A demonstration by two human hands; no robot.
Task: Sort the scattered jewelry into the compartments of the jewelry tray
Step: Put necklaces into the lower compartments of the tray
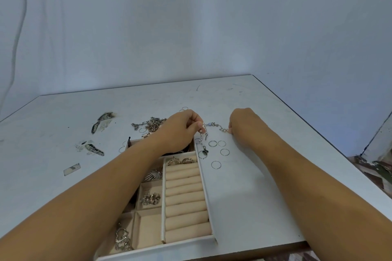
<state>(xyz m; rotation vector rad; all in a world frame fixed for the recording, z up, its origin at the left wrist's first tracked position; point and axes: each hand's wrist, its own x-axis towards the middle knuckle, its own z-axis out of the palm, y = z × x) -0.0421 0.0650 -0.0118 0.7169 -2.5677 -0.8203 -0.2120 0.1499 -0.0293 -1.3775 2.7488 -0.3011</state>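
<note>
Left hand and right hand each got a pinch grip on the beaded bracelet, stretched by the jewelry tray's far right corner.

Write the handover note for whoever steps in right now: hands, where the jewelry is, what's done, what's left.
Hands: left hand and right hand each pinch one end of the silver beaded bracelet, stretched between them by the tray's far right corner.
Done: the white jewelry tray already has silver pieces in several beige left-side compartments.
Left: place the bracelet. Thin silver hoop rings lie on the table right of the tray, and the pile of silver chains lies beyond it. The beige ring rolls show no rings.
</note>
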